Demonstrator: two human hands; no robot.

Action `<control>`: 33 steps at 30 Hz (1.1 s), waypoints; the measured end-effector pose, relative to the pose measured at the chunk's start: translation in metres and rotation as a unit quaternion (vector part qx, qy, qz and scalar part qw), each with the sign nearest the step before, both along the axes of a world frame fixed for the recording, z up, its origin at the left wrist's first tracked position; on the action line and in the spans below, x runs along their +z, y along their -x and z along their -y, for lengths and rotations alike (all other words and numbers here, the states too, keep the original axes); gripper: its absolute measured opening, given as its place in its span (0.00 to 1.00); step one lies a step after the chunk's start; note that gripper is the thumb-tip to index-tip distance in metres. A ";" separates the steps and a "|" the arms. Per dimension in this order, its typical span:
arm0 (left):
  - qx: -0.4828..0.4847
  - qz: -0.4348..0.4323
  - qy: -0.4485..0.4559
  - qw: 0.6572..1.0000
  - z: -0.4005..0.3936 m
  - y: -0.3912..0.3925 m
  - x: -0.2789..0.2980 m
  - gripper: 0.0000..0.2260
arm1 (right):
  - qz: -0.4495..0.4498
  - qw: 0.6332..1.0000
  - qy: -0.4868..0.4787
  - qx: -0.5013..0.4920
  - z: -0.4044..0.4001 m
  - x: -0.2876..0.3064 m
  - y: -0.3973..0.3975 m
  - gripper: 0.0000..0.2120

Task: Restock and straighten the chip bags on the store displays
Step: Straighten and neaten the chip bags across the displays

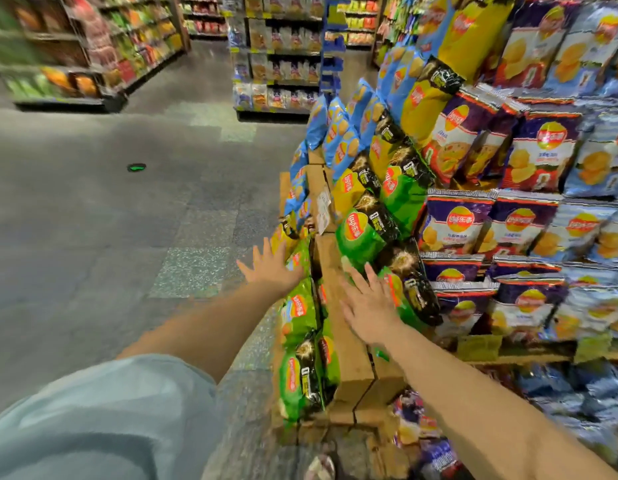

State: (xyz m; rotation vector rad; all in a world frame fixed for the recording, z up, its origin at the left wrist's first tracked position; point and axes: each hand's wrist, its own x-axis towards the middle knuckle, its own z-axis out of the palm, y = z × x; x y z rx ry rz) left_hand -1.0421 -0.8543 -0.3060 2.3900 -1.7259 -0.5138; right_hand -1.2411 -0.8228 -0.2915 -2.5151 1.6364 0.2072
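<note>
Both arms outstretched, left hand (270, 266) and right hand (369, 308) open-fingered.

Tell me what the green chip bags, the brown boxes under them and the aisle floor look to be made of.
Green chip bags: glossy plastic film, likely; they crinkle and catch light. Brown boxes: plain matte cardboard, judging by the dull tan faces and straight seams between them. Aisle floor: hard grey speckled tiles, perhaps stone or terrazzo, with a faint sheen; blur leaves that open.
</note>
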 end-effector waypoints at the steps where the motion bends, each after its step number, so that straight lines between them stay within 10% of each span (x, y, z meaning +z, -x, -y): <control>1: 0.005 0.006 -0.010 1.000 -0.022 -0.008 -0.002 0.33 | 0.001 1.000 -0.004 0.005 -0.014 -0.002 -0.007 0.26; 14: 0.228 0.036 -0.031 0.973 -0.293 -0.100 -0.003 0.33 | 0.051 0.972 -0.035 0.226 -0.187 -0.014 -0.113 0.26; 33: 0.607 -0.064 -0.091 0.787 -0.658 -0.135 -0.046 0.36 | 0.025 0.898 -0.120 0.422 -0.432 -0.029 -0.212 0.28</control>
